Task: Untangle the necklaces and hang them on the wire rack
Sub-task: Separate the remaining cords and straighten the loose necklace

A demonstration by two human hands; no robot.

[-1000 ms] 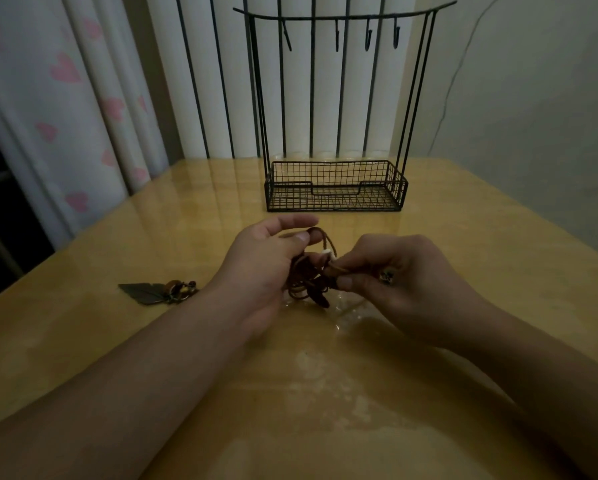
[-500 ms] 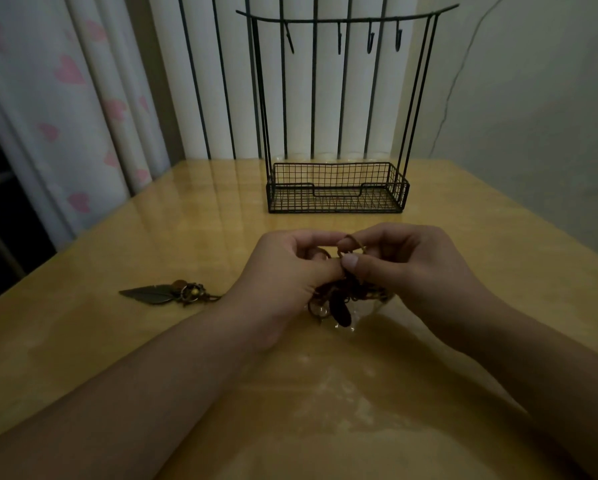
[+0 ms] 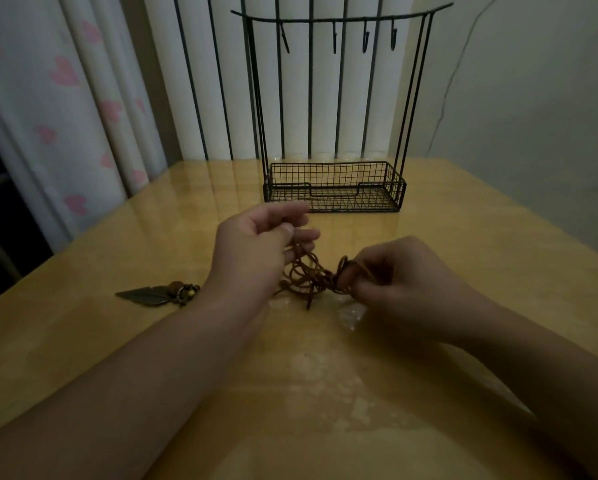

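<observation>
At the middle of the glossy yellow table (image 3: pixel 498 271), brown cord necklaces (image 3: pixel 311 277) in a loose tangle, strung between two hands just above the tabletop. Left hand (image 3: pixel 256 247) raised at the tangle's left end, thumb and forefinger pinching a strand near the top, other fingers loosely spread toward the rack. Right hand (image 3: pixel 404 289) lower and to the right, fingers curled and clamped on the tangle's other end, with a looped bit of cord showing at the fingertips. Half a second ago, both hands pressed together over the bundle; now drawn apart, with the cords stretched out in open loops between them. A second ago, the bundle bunched tight against the left palm; now spread wider and easier to see. Well behind the hands, a black wire rack (image 3: pixel 335 185) standing upright near the table's far edge, mesh basket at its base, four hooks (image 3: pixel 365 39) along the top bar, nothing hanging from them. Left of the left wrist, a metal leaf pendant (image 3: pixel 152 295) with beads lying flat on the table, in the same spot as before. Beside the right hand, a small clear plastic bag (image 3: pixel 351 313) on the tabletop. Behind the table, a curtain with pink hearts (image 3: pixel 65 98).
</observation>
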